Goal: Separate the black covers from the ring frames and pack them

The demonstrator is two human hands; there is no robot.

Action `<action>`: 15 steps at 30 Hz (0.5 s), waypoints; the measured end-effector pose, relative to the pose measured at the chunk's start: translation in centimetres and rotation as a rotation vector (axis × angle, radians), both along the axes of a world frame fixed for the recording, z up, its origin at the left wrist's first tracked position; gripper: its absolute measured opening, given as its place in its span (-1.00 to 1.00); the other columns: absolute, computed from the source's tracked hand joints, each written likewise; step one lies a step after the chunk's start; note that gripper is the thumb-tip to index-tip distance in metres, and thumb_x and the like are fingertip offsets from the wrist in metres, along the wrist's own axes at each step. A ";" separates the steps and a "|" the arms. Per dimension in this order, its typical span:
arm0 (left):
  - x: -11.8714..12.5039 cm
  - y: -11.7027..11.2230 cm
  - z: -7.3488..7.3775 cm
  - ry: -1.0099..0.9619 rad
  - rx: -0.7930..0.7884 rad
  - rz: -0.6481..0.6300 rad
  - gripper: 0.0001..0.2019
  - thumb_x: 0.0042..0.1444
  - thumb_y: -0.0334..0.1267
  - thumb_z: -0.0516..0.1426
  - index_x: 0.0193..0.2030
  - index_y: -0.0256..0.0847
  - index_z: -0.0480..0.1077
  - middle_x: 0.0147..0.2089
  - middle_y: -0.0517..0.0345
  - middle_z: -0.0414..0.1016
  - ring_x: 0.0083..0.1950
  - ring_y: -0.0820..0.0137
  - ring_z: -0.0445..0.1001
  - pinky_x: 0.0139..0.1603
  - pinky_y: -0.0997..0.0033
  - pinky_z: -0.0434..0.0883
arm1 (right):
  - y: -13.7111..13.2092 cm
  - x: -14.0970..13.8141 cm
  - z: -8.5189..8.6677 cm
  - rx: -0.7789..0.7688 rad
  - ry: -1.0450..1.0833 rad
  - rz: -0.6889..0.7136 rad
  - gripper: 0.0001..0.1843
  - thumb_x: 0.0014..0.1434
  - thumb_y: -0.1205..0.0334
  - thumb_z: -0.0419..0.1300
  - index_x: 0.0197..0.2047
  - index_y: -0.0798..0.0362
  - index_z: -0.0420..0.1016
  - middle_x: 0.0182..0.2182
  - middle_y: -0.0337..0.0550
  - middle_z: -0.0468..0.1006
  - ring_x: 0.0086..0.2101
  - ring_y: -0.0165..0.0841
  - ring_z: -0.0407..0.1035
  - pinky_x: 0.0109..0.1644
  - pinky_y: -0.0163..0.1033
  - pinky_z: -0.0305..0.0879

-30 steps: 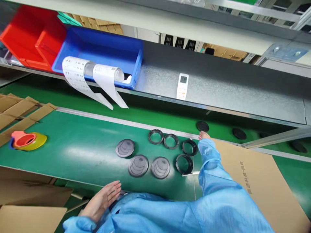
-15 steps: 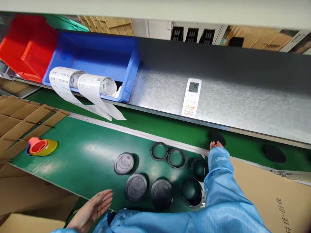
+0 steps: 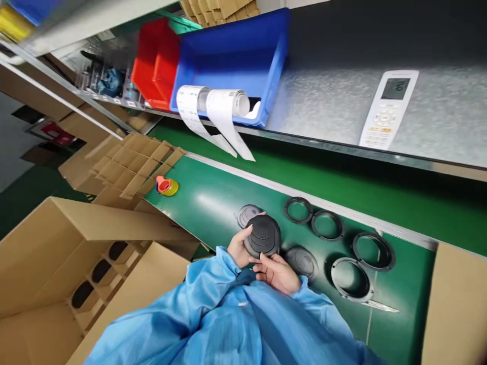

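Note:
A round black cover (image 3: pixel 263 235) with a small raised logo and curved ridges is held in front of me, face up, above the green work surface. My left hand (image 3: pixel 239 249) is closed around its left edge, fingers mostly hidden beneath. At its lower edge is my right hand (image 3: pixel 279 274), thumb on the rim and fingers curled underneath. Behind the cover lies a similar grey round cover (image 3: pixel 248 215), partly hidden. Another dark round cover (image 3: pixel 303 262) rests just right of my right hand. Further right are several black rings, among them a thin ring (image 3: pixel 311 217) and a deeper ring (image 3: pixel 391 256).
A metal shelf (image 3: pixel 323 111) runs above the back, carrying a blue bin (image 3: pixel 277 66) with label rolls (image 3: pixel 222 104), a red bin (image 3: pixel 146 76) and a white remote (image 3: pixel 390 109). Open carton (image 3: pixel 125 228) stands at left, with dark round parts in its dividers. Cardboard (image 3: pixel 456 304) borders the right.
My right hand has come back from a black disc on the green strip under the shelf. My left hand, earlier open and empty, now grips the black cover with it. The view has swung left.

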State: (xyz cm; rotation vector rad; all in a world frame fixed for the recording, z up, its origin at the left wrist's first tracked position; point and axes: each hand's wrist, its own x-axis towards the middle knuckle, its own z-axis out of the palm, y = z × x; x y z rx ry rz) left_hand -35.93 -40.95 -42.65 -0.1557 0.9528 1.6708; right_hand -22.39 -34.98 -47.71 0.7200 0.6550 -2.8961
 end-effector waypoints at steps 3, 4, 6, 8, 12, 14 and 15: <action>0.4 -2.2 0.3 -0.033 0.019 0.080 -0.42 0.18 -0.20 0.08 0.33 -0.36 0.23 0.02 -0.16 0.58 0.10 0.01 0.52 0.18 -0.02 0.41 | -0.1 0.5 0.6 0.467 0.033 0.139 -0.48 0.01 -0.18 0.38 -0.18 0.10 0.57 -0.24 -0.03 0.60 -0.26 -0.21 0.50 -0.21 -0.07 0.51; 0.6 -2.9 0.4 -0.038 0.037 0.099 -0.43 0.19 -0.23 0.07 0.33 -0.37 0.23 0.00 -0.15 0.59 0.10 0.02 0.52 0.21 -0.02 0.38 | 0.5 0.7 0.9 0.707 -0.018 0.071 -0.52 0.07 -0.19 0.31 -0.19 0.09 0.57 -0.25 -0.03 0.58 -0.23 -0.17 0.48 -0.14 0.01 0.50; 1.0 -4.2 0.6 -0.069 0.075 0.102 -0.46 0.24 -0.21 0.04 0.34 -0.35 0.22 0.01 -0.13 0.59 0.13 0.05 0.50 0.26 -0.02 0.33 | 1.6 1.3 1.9 1.204 -0.103 -0.147 -0.59 0.24 -0.13 0.15 -0.11 0.02 0.57 -0.16 0.00 0.52 -0.10 -0.12 0.41 0.06 0.13 0.39; 1.5 -5.2 0.7 -0.125 0.100 0.080 -0.46 0.31 -0.10 0.00 0.36 -0.31 0.20 0.07 -0.14 0.56 0.18 0.06 0.47 0.30 -0.03 0.28 | 1.9 1.6 3.1 1.584 -0.057 -0.253 -0.62 0.35 -0.02 0.03 0.05 -0.08 0.55 0.04 0.01 0.42 0.08 -0.10 0.27 0.23 0.17 0.21; 2.4 -6.7 0.8 -0.187 0.114 0.102 -0.41 0.34 0.06 -0.04 0.38 -0.24 0.18 0.14 -0.15 0.52 0.22 0.08 0.43 0.32 -0.05 0.24 | 0.5 1.3 4.5 1.890 0.090 -0.124 -0.59 0.40 0.04 -0.04 0.19 -0.18 0.49 0.19 -0.04 0.29 0.18 -0.08 0.08 0.30 0.16 0.11; 2.7 -7.3 0.9 -0.200 0.135 0.089 -0.42 0.34 0.08 -0.04 0.38 -0.20 0.17 0.17 -0.15 0.49 0.22 0.08 0.43 0.31 -0.06 0.25 | -0.5 1.0 4.4 1.897 0.116 -0.080 -0.57 0.42 0.03 -0.07 0.16 -0.14 0.53 0.20 -0.04 0.28 0.19 -0.07 0.05 0.31 0.15 0.10; 2.8 -7.7 1.0 -0.205 0.143 0.065 -0.42 0.34 0.08 -0.04 0.38 -0.19 0.17 0.18 -0.16 0.48 0.21 0.06 0.44 0.30 -0.08 0.25 | -0.8 0.9 4.2 1.879 0.130 -0.060 -0.55 0.42 0.01 -0.09 0.12 -0.12 0.55 0.19 -0.04 0.29 0.19 -0.08 0.05 0.32 0.15 0.10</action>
